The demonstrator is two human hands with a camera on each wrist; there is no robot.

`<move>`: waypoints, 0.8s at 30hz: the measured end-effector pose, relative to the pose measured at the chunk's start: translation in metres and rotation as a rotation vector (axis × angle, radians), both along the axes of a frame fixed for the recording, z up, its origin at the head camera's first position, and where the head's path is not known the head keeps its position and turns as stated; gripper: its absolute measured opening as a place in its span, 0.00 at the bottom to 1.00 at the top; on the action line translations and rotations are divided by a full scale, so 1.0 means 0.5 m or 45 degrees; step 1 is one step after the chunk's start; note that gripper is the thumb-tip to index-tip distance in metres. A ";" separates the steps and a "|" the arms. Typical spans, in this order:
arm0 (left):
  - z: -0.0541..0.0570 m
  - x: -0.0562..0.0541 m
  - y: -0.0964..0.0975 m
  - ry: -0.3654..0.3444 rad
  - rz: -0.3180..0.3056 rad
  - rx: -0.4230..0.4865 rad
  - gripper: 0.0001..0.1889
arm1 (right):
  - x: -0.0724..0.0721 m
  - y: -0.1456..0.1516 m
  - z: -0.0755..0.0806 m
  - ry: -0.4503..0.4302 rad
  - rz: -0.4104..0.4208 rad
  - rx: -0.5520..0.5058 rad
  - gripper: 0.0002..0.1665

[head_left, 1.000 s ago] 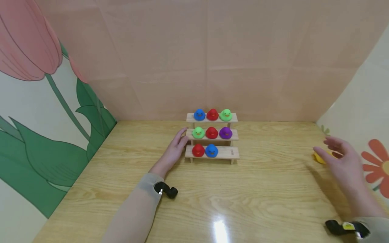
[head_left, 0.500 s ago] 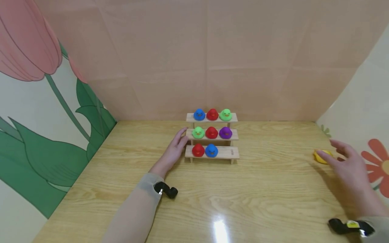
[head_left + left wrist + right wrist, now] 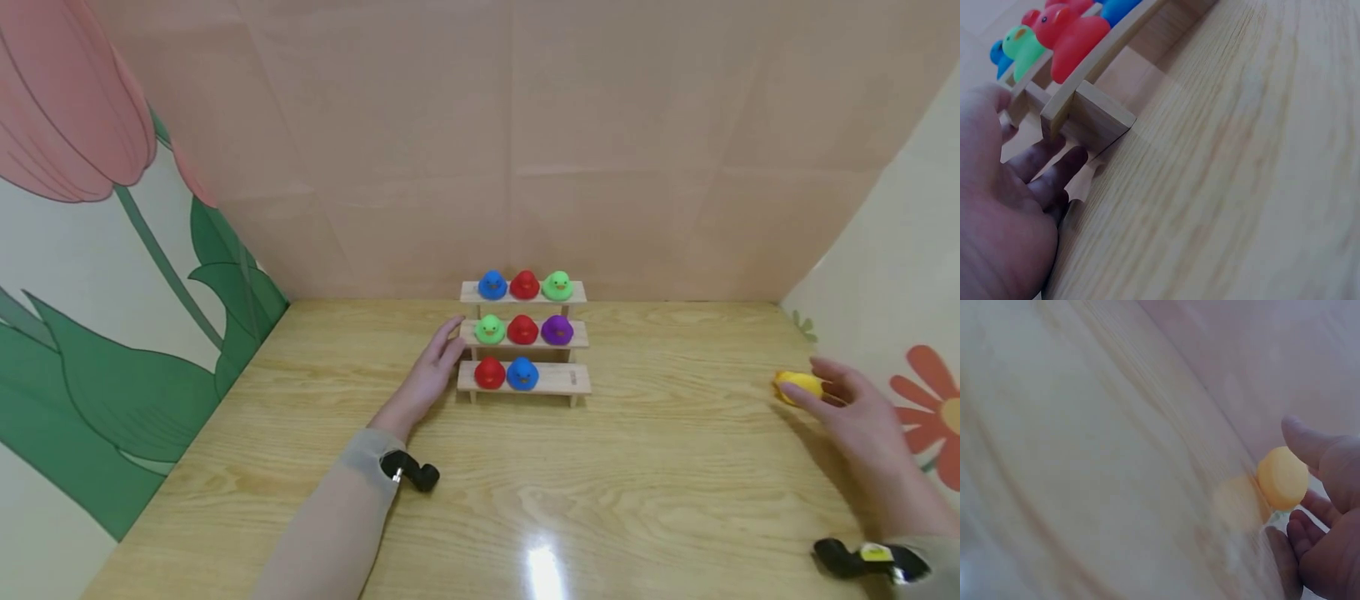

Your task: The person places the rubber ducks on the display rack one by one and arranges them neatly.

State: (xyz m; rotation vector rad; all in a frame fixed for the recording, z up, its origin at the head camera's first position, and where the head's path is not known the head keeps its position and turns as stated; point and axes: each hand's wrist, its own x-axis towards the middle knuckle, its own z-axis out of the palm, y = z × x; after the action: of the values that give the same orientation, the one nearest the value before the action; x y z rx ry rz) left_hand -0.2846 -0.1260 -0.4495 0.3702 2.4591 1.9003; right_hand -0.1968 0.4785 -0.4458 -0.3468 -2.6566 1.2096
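A small three-tier wooden stand [image 3: 553, 378] holds several rubber ducks. Blue, red and green ducks sit on the top tier; green, red and purple [image 3: 557, 330] on the middle one. The bottom tier bears a red duck [image 3: 490, 373] and a blue duck [image 3: 522, 374] at its left and middle. My left hand [image 3: 431, 362] rests at the stand's left side, fingers loosely extended by the shelf ends. At far right, my right hand [image 3: 862, 412] is around a smooth yellow rounded toy [image 3: 1283, 479] on the table, thumb on the near side, fingers spread behind; no firm grip shows.
The wooden table [image 3: 675, 483] reaches back to a pinkish sheet [image 3: 510, 167]. A panel with a painted orange flower [image 3: 930, 404] borders the right side, close to my right hand. A panel with painted leaves [image 3: 127, 379] stands at the left.
My right hand has lowered and moved slightly right, its thumb now before the yellow toy. The left hand and the ducks on the stand stay in place.
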 end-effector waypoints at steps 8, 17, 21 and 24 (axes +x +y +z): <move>-0.003 -0.003 -0.002 -0.015 0.000 -0.010 0.29 | -0.004 0.007 -0.010 0.060 0.009 0.084 0.55; -0.003 -0.002 -0.004 -0.025 -0.008 -0.009 0.29 | -0.007 0.004 -0.005 -0.024 -0.009 0.156 0.53; -0.001 -0.001 -0.004 -0.034 -0.014 -0.008 0.28 | -0.011 0.005 -0.006 -0.055 -0.023 0.123 0.53; 0.000 -0.001 -0.004 -0.038 -0.015 -0.011 0.29 | -0.012 0.006 -0.007 -0.063 -0.022 0.102 0.53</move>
State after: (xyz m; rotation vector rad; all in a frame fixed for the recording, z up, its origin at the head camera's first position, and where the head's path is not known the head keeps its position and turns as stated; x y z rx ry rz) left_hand -0.2849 -0.1279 -0.4495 0.3525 2.4404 1.8757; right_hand -0.2029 0.4817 -0.4495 -0.3905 -2.7287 1.1000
